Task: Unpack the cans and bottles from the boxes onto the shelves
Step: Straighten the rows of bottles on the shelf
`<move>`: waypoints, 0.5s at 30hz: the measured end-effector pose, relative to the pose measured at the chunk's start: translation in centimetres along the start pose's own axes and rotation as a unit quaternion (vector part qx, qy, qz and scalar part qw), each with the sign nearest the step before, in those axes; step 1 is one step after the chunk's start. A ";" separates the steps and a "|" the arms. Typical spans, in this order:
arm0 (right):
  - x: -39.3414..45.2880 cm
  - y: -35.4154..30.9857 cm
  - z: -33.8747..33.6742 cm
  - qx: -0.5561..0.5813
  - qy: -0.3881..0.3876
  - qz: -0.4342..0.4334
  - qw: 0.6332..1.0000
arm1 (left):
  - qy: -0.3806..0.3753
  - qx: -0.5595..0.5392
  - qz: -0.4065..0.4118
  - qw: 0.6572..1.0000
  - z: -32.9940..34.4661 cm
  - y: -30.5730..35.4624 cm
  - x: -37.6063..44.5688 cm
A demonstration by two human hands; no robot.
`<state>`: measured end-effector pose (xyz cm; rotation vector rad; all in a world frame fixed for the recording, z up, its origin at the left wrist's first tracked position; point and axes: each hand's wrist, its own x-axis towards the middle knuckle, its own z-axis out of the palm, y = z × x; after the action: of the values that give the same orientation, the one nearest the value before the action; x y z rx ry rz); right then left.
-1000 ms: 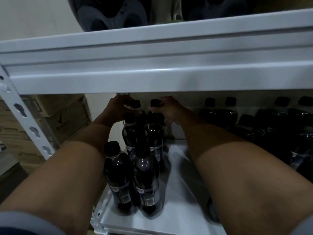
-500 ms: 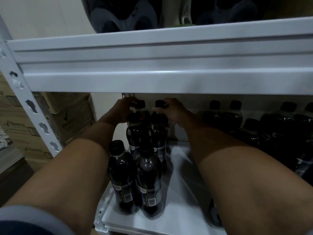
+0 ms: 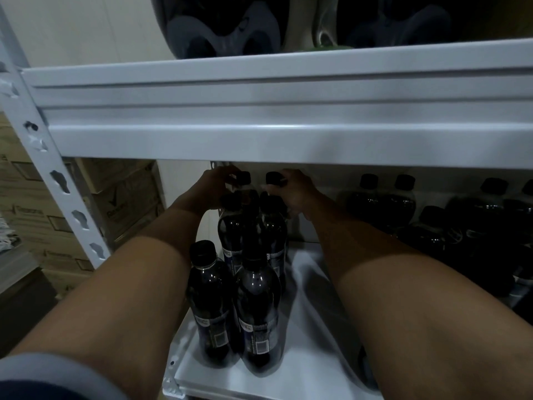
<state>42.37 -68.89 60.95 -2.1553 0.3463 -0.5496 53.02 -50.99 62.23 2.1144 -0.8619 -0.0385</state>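
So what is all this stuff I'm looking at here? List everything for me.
Dark plastic bottles with black caps, left cluster: about six, standing in two rows on the lower shelf between the arms.
Dark bottles, right group: several, exact count unclear in shadow, at the shelf's right back.
White metal shelf board: one, under the bottles.
White metal shelf beam: one, across the top.
White slotted upright post: one, left.
Large dark bottle bases: at least two, on the upper shelf.
Brown cardboard boxes: several, stacked behind the post at left.
Left hand: grips a back bottle near its cap.
Right hand: grips the neighbouring back bottle.
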 end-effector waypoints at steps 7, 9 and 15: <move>-0.4 -0.3 -0.1 -0.003 0.010 0.003 1.000 | -0.070 -0.076 0.013 0.995 -1.0 -0.1 0.2; -0.6 -0.1 0.0 0.004 0.021 -0.002 1.000 | -0.072 -0.045 0.026 0.996 -1.1 0.0 -0.1; -1.2 -0.2 0.9 -0.019 0.062 -0.030 0.997 | -0.066 -0.008 0.039 0.997 -1.2 -0.5 -0.7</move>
<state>41.79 -67.69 60.30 -2.1784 0.3627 -0.7181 53.14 -49.53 62.44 2.0788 -1.0185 -0.1453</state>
